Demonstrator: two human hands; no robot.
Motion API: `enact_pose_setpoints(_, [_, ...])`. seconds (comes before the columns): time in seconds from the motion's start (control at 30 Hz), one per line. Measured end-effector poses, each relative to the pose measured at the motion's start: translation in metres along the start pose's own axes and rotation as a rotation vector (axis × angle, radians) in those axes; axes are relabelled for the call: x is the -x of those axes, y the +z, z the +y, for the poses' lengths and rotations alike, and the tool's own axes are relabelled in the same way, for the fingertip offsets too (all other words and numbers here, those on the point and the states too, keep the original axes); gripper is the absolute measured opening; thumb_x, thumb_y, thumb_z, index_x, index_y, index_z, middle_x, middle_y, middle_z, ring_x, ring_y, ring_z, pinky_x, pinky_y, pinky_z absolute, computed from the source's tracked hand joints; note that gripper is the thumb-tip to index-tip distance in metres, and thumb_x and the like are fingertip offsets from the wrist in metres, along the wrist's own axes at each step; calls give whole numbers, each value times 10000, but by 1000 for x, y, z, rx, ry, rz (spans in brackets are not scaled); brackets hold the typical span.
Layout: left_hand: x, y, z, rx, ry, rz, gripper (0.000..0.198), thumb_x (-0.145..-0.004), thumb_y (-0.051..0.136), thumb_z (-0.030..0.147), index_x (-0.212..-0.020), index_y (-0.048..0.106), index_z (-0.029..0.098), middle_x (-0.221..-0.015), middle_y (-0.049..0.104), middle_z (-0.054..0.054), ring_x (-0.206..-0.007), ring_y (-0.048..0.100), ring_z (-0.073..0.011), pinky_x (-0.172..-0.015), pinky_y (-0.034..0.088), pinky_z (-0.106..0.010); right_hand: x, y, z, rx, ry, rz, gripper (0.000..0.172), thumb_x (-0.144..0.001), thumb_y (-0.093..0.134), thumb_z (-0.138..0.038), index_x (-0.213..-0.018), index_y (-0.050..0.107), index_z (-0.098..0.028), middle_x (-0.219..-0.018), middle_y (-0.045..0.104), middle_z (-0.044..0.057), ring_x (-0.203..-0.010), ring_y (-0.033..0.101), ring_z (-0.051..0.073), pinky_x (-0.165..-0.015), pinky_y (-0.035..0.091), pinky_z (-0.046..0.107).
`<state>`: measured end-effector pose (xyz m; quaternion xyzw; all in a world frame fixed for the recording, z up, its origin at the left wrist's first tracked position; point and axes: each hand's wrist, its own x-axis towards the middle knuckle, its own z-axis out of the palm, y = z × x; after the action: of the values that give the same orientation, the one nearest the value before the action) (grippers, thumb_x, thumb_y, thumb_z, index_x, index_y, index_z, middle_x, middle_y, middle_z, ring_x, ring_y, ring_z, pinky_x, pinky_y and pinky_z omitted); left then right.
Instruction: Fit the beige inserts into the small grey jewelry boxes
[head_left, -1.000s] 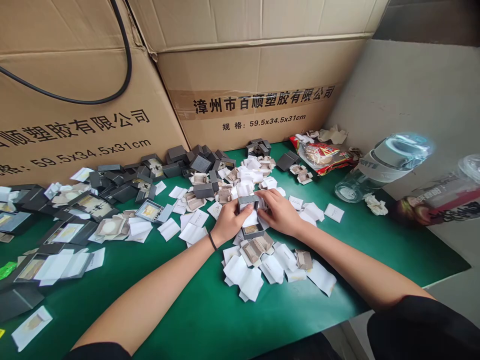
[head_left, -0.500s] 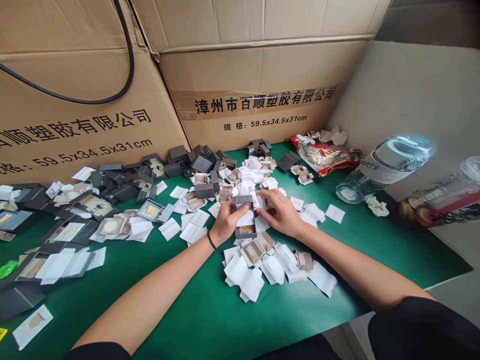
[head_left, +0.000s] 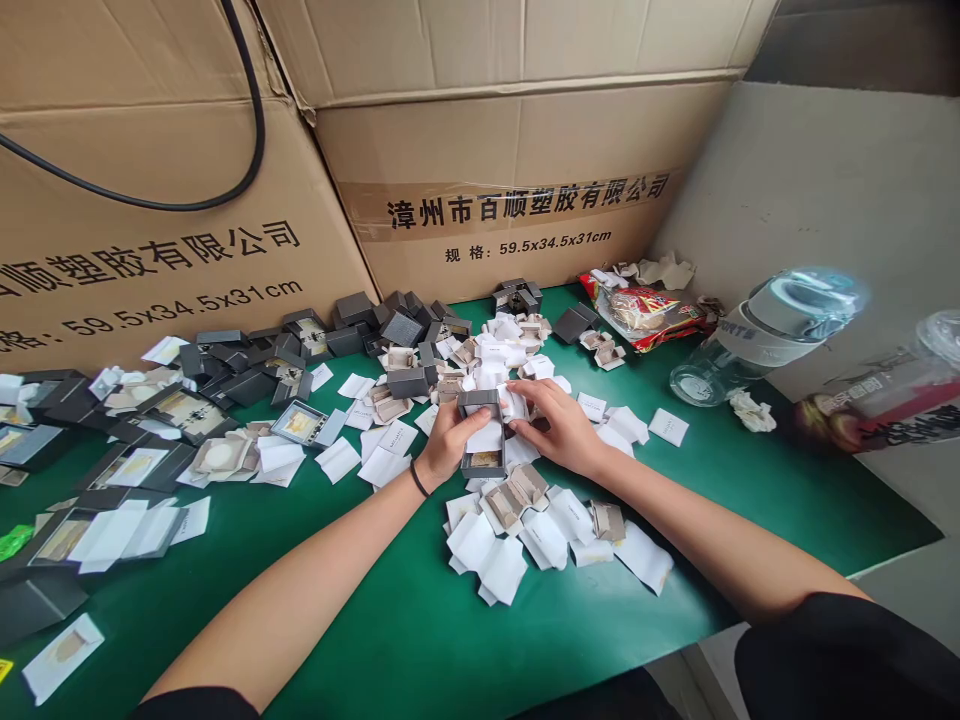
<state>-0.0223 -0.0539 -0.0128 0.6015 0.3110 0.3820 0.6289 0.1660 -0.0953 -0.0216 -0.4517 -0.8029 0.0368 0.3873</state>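
Note:
My left hand [head_left: 444,442] is closed around a small dark grey box [head_left: 484,462] with its lid up, the thumb lying over the front. Inside the box are a white paper piece and, at its lower end, a gold-and-black patch. My right hand [head_left: 559,425] is at the box's right side, its index finger and thumb closed about a small folded white paper [head_left: 513,403]. Just below the box lie torn grey-brown card pieces [head_left: 517,495] and unfolded white papers [head_left: 546,538].
Many open dark grey boxes [head_left: 244,385] spread over the left and back of the green table [head_left: 360,620]. Large cardboard cartons [head_left: 517,140] stand behind. At right are a clear bottle [head_left: 750,345], a red snack bag [head_left: 649,312], a crumpled tissue [head_left: 752,411] and another bottle [head_left: 892,390].
The grey box in my left hand has shifted slightly left. My right fingers have drawn in a little with the white paper, which shows more clearly beside the box.

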Motion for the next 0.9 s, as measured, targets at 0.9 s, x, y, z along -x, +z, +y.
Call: enact_pose_setpoints(0.9, [-4,5,-5,-313,91,244,275,-805,547,405,-910,605,158,-932,653,-63,-883,599,-182,-802,453,-277,1,0,-11,-23,150,149,354,-849,515,-363,-1178,466,-240,-1083,606,99,-970,581,237,-786,509,380])
